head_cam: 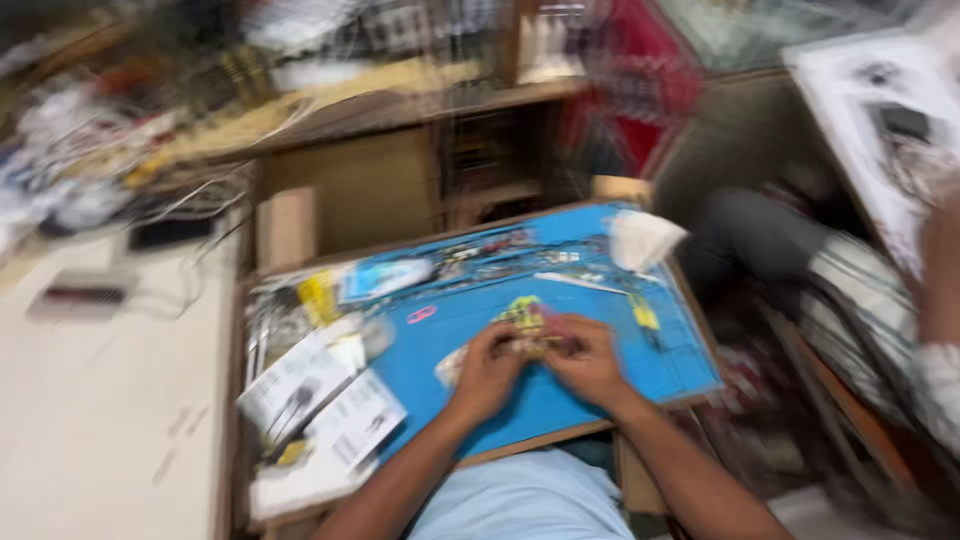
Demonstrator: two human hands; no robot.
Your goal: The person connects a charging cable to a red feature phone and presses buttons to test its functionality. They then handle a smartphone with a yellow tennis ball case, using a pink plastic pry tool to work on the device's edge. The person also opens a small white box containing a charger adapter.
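My left hand (488,368) and my right hand (585,358) meeting over the blue mat (560,400) near the counter's front edge, both grips pinching a small yellow-green part (524,314), blurred, white cloth (640,240) at far right corner, papers (320,400) along left edge.

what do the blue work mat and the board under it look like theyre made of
The blue mat looks like rubber or silicone: flat, matte, evenly coloured, though blur hides any texture. The board beneath looks like wood or plywood, with a bare brown edge showing along the front.
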